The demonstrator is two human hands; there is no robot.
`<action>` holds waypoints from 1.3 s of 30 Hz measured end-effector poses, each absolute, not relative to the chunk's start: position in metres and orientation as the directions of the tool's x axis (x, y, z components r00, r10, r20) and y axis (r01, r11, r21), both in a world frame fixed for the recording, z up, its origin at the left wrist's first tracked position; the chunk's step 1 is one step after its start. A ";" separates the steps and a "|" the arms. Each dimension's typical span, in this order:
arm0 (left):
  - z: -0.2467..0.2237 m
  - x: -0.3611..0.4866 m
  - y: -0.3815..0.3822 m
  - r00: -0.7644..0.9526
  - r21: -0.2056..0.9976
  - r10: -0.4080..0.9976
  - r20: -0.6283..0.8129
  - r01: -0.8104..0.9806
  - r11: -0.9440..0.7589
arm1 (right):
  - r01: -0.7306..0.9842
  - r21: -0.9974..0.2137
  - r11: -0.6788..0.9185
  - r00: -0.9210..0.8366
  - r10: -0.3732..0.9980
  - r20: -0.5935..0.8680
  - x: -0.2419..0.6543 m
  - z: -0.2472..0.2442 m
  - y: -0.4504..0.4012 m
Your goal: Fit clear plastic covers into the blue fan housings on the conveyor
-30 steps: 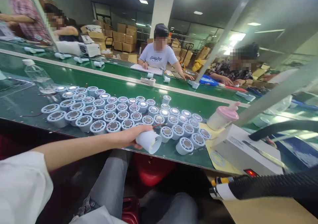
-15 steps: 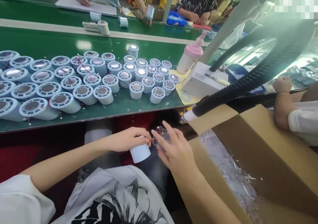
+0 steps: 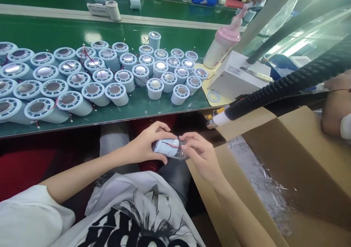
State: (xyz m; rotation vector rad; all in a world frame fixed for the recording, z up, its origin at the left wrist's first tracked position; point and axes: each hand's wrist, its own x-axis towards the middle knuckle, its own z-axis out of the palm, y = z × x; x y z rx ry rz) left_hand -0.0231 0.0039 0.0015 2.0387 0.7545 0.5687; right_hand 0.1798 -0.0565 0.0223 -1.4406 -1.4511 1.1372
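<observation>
As the head camera is the only view I have, I list from it alone: one light-blue cylinder [image 3: 168, 150], lying on its side between the hands, above the lap, just off the front edge of the green table [image 3: 145, 112]; one left hand [image 3: 145, 144], curled round the cylinder's left end, thumb below and fingers above, a grip I judge meant to steady it; one clear plastic cover [image 3: 184, 153] about the right end, its full reach along the cylinder unclear to me; one right hand [image 3: 202, 157], fingers drawn narrow on that cover; thin red and dark wires [image 3: 173, 145] running along the cylinder towards those fingers, whether pinched I cannot tell. On the table: many similar pieces [image 3: 93, 88], ringed ends up, close together, presumably to save room and stay within reach. At right: one cardboard box [image 3: 309, 144], flaps spread, holding clear plastic pieces [image 3: 255, 174], set, I judge, to suit the right hand; one black ribbed hose [image 3: 268, 90], its nozzle near the table edge; one pink-topped bottle [image 3: 221, 46], beside a white unit [image 3: 233, 75].
</observation>
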 end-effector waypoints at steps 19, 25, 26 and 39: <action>0.008 -0.019 -0.009 0.737 0.932 0.638 -0.223 -0.031 0.362 | 0.451 -0.822 0.349 -0.340 0.918 0.203 0.203 0.024 -0.065; 0.013 -0.023 -0.009 0.782 0.981 0.613 -0.110 -0.012 0.192 | 0.405 -0.874 0.271 -0.342 0.931 0.130 0.208 0.019 -0.070; 0.014 -0.024 -0.009 0.790 0.987 0.606 -0.086 -0.017 0.162 | 0.396 -0.889 0.230 -0.334 0.938 0.094 0.208 0.019 -0.071; 0.015 -0.034 -0.010 0.785 0.996 0.619 0.038 0.020 -0.085 | 0.084 -0.990 -0.111 -0.310 0.942 -0.131 0.196 0.031 -0.071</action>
